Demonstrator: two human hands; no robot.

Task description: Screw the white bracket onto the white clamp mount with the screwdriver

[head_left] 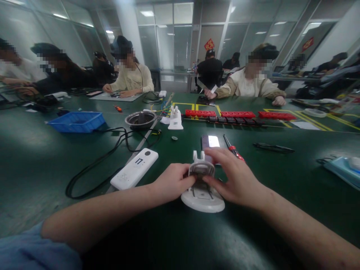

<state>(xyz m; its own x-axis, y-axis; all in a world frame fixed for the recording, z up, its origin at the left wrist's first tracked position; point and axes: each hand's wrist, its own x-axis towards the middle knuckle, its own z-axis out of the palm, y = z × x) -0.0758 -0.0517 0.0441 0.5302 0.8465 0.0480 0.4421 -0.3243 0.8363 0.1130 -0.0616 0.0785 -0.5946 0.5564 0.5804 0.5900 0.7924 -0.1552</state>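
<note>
White plastic stand with rounded base [203,205] between your two hands, over dark-green surface [281,183]; your left hand [177,180], fingers curled, grips its left side; your right hand [236,178], half-open, holds its right side, thumb inside.

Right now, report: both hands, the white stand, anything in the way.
Left hand, right hand: both gripping white stand, thumbs at its middle. Rounded base nearest the wearer, two prongs at far end. Smartphone, red-handled screwdriver close beyond; neither appears obstructive.
</note>
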